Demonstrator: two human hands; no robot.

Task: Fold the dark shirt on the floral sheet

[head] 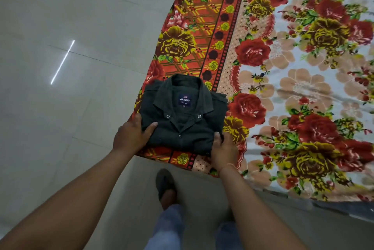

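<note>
Over on the left, pale floor tiles (60, 108) catch a thin streak of reflected light (62, 61). Moving in, the left hand (131, 136) grips the near left corner of the dark shirt (182, 116), thumb on top of the cloth, fingers curled down around the side edge. That shirt is folded into a neat rectangle, collar up, a navy label (184, 100) showing inside the neck, and it sits on the near left corner of the floral sheet (283, 67), right on its red border. Below it, a dark slipper (165, 183) stands on the tiles. Then the right hand (223, 152) clamps the shirt's near right corner, thumb pressed on top, fingers hidden beneath. An orange thread (228, 167) rings that wrist.
</note>
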